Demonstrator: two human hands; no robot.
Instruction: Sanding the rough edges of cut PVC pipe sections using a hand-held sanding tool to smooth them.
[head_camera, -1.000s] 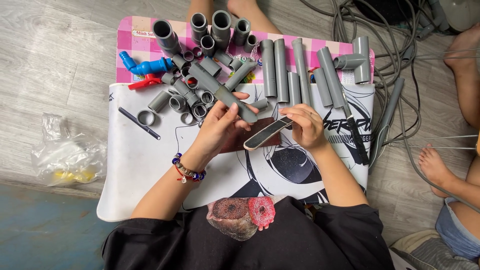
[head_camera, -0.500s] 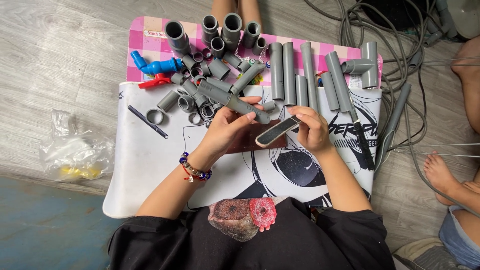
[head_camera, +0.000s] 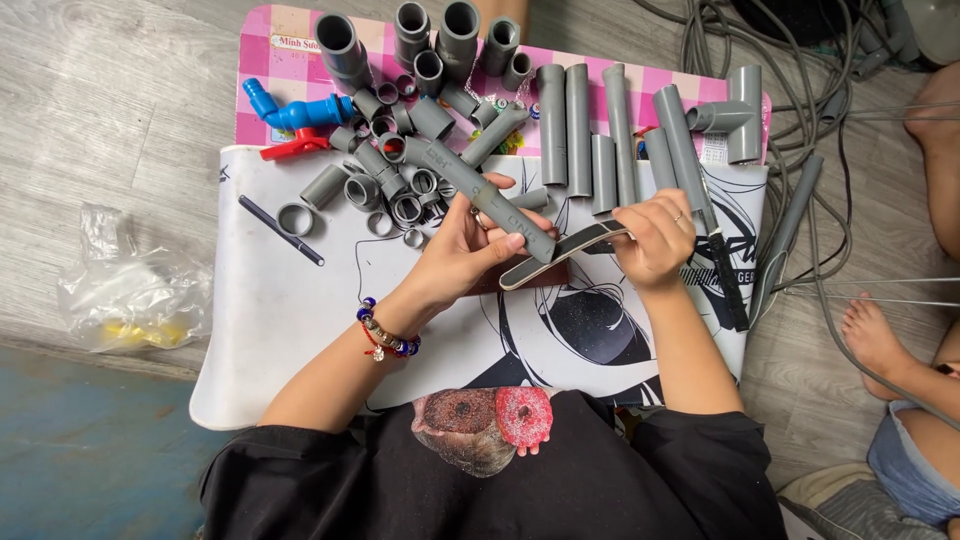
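The left hand (head_camera: 470, 245) is closed around a long gray pipe (head_camera: 480, 195), with the thumb on top and the fingers curled under it. The pipe slants up and away to the left, and its near end sticks out past the fingers. The right hand (head_camera: 655, 238) pinches one end of a flat black file (head_camera: 560, 255) with pale edges. The other end of the file touches the near end of the pipe. Both hands are above a white mat (head_camera: 290, 320) with a black drawing on it, which lies over a small counter (head_camera: 265, 70) with a pink and white checked top. A small white label (head_camera: 288, 42) sits at the far left corner of the pink top; it is a little strip shape. A dark brown flat piece (head_camera: 515, 283) lies on the mat just under the hands. Behind the hands is a heap of short gray pipe bits (head_camera: 400, 185) and rings. A blue pipe part (head_camera: 295, 112) with a red handle (head_camera: 285, 150) lies at the far left of the heap. A row of straight gray tubes (head_camera: 578, 125) lies side by side to the right. A thin dark pen (head_camera: 280, 230) lies on the left of the mat. A crumpled clear plastic bag (head_camera: 130, 290) with something yellow inside lies on the wood floor, left of the counter. Gray cables (head_camera: 790, 90) are on the floor at the right. Another person's bare foot (head_camera: 870, 335) is near them.
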